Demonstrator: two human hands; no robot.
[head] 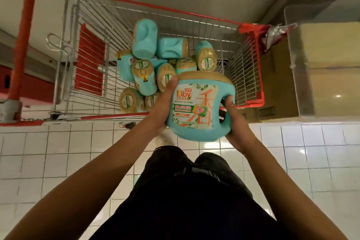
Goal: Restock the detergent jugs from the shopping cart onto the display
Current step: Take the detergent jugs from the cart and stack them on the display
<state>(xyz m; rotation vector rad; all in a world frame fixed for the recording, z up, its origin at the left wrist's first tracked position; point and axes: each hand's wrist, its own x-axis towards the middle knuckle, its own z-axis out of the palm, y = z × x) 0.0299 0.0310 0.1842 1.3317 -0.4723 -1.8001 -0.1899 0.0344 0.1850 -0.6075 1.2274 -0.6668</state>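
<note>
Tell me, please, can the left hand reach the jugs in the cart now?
Probably not yet: the left hand and right hand both hold the lifted jug, though the cart is open on top.

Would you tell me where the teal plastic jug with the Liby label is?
In the head view, the teal jug is right of centre, gripped by the left hand and right hand, above the near edge of the red wire cart.

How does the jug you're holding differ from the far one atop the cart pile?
The held jug is gripped by left hand and right hand; the far jug lies loose in the cart. The held jug shows its printed label; the far jug shows plain teal. Both are teal.
</note>
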